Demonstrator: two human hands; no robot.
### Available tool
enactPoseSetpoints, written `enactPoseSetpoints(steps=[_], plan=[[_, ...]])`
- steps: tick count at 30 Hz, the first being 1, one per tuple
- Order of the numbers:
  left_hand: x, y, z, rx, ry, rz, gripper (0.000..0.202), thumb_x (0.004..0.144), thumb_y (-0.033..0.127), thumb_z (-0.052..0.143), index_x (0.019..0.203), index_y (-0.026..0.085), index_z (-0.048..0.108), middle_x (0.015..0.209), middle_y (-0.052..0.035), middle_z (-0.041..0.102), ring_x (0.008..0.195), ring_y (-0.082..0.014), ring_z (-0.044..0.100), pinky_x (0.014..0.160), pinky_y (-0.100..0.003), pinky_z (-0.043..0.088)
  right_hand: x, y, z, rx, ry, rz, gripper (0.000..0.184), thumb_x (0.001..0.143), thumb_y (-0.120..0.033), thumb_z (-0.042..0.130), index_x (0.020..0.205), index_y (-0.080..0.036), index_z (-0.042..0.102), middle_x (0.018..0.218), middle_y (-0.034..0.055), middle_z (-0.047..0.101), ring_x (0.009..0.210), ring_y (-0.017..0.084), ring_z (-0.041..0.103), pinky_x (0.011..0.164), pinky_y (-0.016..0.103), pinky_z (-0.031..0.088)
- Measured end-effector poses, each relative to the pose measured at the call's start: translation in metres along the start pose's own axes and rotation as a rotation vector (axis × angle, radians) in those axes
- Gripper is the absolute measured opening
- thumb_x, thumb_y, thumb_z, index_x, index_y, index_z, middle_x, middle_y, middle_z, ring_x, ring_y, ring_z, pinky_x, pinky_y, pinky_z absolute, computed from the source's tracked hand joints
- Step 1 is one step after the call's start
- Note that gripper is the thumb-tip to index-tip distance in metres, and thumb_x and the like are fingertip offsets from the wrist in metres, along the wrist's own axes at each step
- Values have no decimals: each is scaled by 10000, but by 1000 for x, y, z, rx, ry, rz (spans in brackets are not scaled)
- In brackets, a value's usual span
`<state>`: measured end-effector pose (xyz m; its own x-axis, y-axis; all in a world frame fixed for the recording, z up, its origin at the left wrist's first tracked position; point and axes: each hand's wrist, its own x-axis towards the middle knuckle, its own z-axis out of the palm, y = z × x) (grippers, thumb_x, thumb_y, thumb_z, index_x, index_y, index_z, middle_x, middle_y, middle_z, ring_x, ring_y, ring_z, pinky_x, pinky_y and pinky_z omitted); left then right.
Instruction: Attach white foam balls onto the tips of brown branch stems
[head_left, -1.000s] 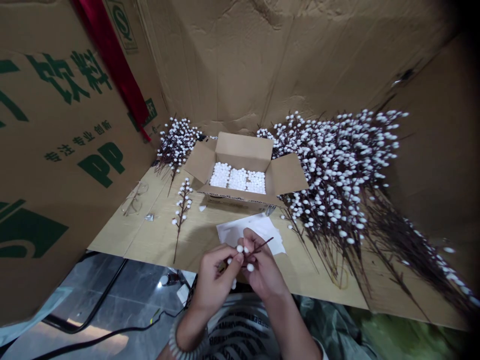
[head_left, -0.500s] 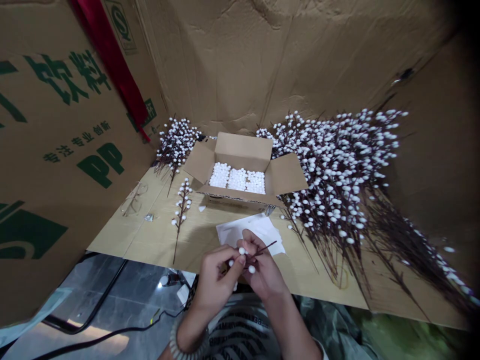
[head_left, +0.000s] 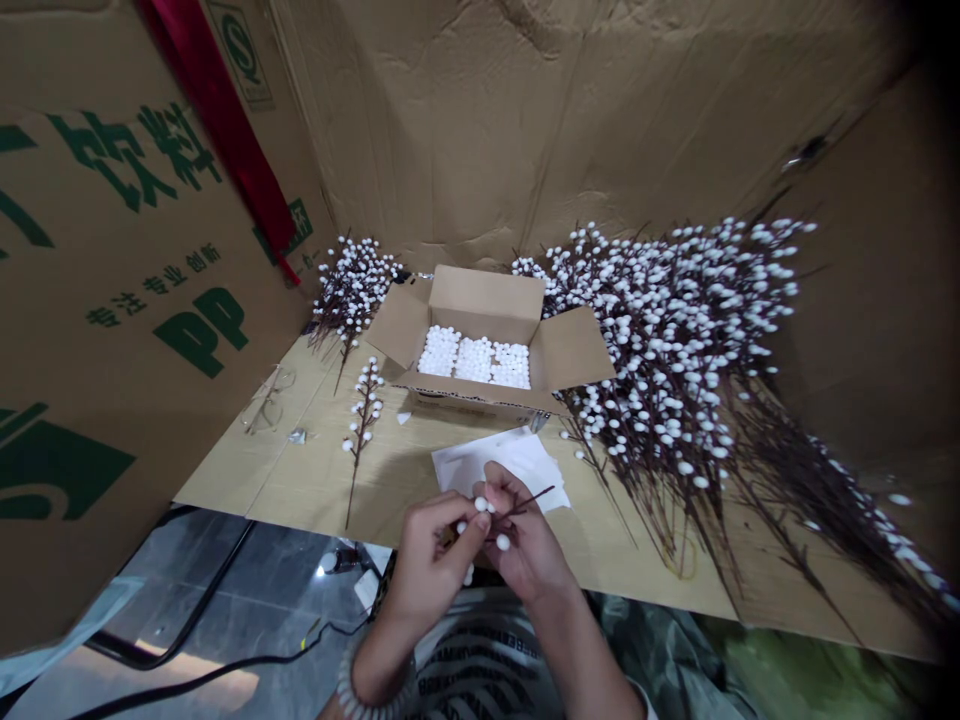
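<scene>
Right in close, the left grip (head_left: pixel 435 560) is pressed together, thumb and fingertips pinching a thin dark-brown twig (head_left: pixel 526 502) set with small round white balls, and the right grip (head_left: pixel 529 545) curls shut around that same twig, its tip poking up and to the right. Exactly where the fingers meet it is hidden. Both hands work just above a flat white paper sheet (head_left: pixel 495 465). Moving outward, a single brown stem dotted with white balls (head_left: pixel 364 415) lies on the cardboard-topped desk (head_left: pixel 300 478), a small bunch of such stems (head_left: pixel 352 285) sits behind it, and a huge heap of them (head_left: pixel 675 340) spreads to the right: plenty done. An open brown cardboard box (head_left: pixel 487 305) remains packed with loose white balls (head_left: pixel 474 360), so plenty is left. Against the earlier frame, the hands barely shift and the twig tip dips slightly.
</scene>
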<state>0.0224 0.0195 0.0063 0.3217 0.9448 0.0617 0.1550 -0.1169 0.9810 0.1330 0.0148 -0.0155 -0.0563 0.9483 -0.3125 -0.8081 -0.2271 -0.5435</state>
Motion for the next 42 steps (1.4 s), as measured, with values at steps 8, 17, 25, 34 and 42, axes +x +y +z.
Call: enactPoseSetpoints(steps=[8, 17, 25, 34, 42], plan=[[-1, -1, 0, 13, -14, 2, 261, 840, 247, 569, 610, 156, 651, 606, -22, 621, 622, -172, 561, 591, -244, 386, -2, -1, 1, 22, 0, -8, 345, 572, -220, 835, 520, -173, 497, 480, -74, 438, 453, 60, 327, 443, 164, 297], [0, -4, 2, -24, 26, 3, 273, 826, 284, 581, 603, 150, 665, 598, -25, 634, 612, -164, 566, 591, -238, 401, -3, -1, 3, 29, 12, -12, 375, 560, -241, 857, 518, -166, 492, 483, -74, 463, 439, 45, 356, 411, 134, 316], [-1, -11, 5, -147, 96, -84, 202, 808, 300, 620, 727, 154, 734, 676, -39, 691, 642, -160, 574, 599, -236, 426, 0, -4, -1, 106, 151, 33, 320, 535, -347, 859, 746, -165, 701, 614, -47, 593, 512, 58, 504, 457, 139, 447], [-3, -19, 4, -212, 234, -89, 282, 803, 321, 660, 1048, 189, 703, 958, -73, 717, 728, -163, 607, 607, -242, 482, 6, -7, -22, 82, 186, -93, 339, 528, -169, 845, 845, -151, 726, 697, -1, 670, 464, 8, 408, 405, 86, 357], [-3, -19, 2, -148, 286, 118, 98, 834, 191, 610, 908, 211, 671, 930, -40, 616, 759, -152, 614, 654, -246, 521, 2, -5, -24, 22, 187, -77, 348, 591, -400, 842, 743, -174, 625, 415, -116, 359, 387, 23, 187, 349, 105, 217]])
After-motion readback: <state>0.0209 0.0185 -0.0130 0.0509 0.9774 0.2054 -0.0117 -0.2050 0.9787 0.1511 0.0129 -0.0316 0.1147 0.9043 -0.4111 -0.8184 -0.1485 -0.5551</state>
